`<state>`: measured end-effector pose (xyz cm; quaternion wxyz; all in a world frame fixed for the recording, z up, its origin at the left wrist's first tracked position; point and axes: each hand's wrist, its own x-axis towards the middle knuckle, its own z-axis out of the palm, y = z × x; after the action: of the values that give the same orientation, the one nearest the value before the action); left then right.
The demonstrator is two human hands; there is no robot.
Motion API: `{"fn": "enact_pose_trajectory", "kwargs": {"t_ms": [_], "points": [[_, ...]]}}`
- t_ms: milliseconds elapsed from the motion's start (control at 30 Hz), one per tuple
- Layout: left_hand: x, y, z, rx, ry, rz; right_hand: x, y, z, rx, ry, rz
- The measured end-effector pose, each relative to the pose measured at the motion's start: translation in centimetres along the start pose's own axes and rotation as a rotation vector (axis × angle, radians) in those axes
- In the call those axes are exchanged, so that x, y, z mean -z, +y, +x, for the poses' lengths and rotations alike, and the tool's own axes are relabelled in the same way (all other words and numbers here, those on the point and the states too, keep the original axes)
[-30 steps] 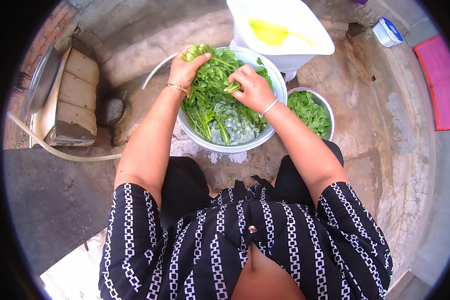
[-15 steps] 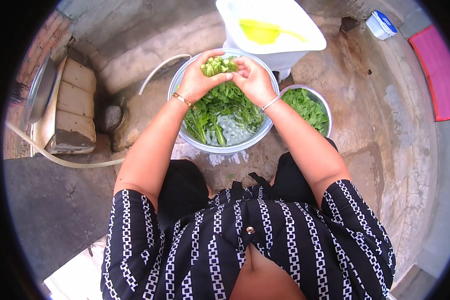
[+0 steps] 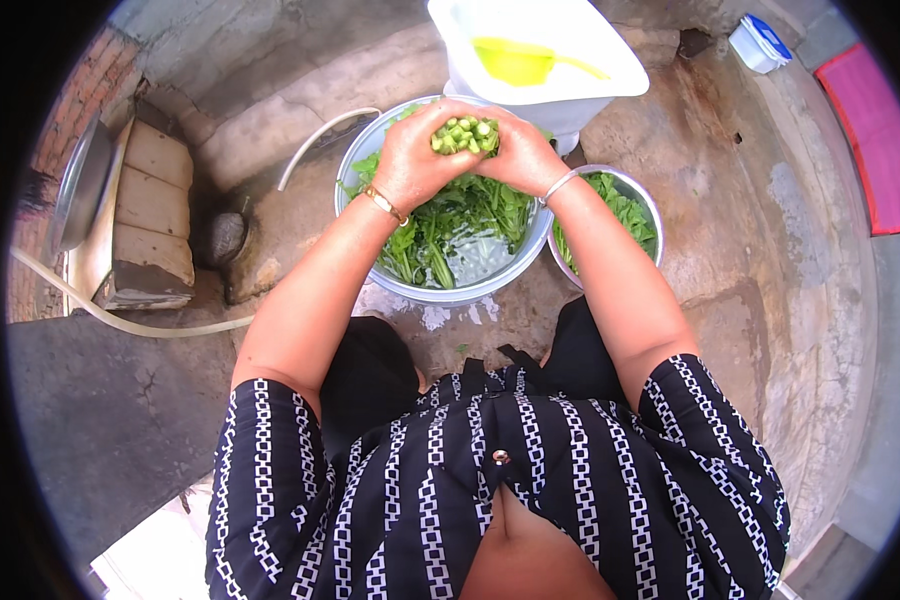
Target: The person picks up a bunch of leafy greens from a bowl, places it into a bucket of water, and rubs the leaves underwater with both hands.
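Both my hands are closed round a bunch of leafy greens point(image 3: 465, 136), its pale cut stem ends facing me. My left hand point(image 3: 410, 160) wraps the bunch from the left, and my right hand point(image 3: 525, 152) presses against it from the right. Below them stands a large pale basin point(image 3: 456, 296) of water. More loose greens point(image 3: 432, 232) float and lie in that water, stems and leaves mixed. The leafy end of the held bunch is mostly hidden behind my hands.
Right of the basin, a steel bowl point(image 3: 658, 214) holds more green leaves. Behind stands a white tub point(image 3: 610, 60) with a yellow-green dipper point(image 3: 510, 62) in it. A hose point(image 3: 130, 322) crosses the floor at left, near a tiled block point(image 3: 150, 215). A lidded box point(image 3: 758, 45) sits far right.
My right hand has moved from picking at the stem ends to closing round the side of the bunch. The bunch has shifted slightly right, and both hands now squeeze it together.
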<state>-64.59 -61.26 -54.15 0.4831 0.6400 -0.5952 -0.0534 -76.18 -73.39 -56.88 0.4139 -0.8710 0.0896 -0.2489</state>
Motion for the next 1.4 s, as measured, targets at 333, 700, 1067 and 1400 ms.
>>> {"fn": "enact_pose_trajectory", "kwargs": {"t_ms": [333, 700, 1067, 1400], "points": [[-7.6, -13.8, -3.3, 0.595, 0.123, -0.097, -8.6, 10.6, 2.1, -0.635, -0.47, -0.412], [-10.8, -24.9, -4.8, 0.608, -0.538, 0.497, -12.6, 16.7, 1.6, -0.583, -0.662, -0.519], [1.2, -2.3, 5.7, 0.321, 0.141, -0.282, 1.8, -0.4, 6.8, -0.35, -0.252, -0.31], [-1.3, -6.0, 2.7, 0.449, 0.132, -0.286, -1.1, 2.4, 4.6, -0.396, -0.278, -0.258]]}}
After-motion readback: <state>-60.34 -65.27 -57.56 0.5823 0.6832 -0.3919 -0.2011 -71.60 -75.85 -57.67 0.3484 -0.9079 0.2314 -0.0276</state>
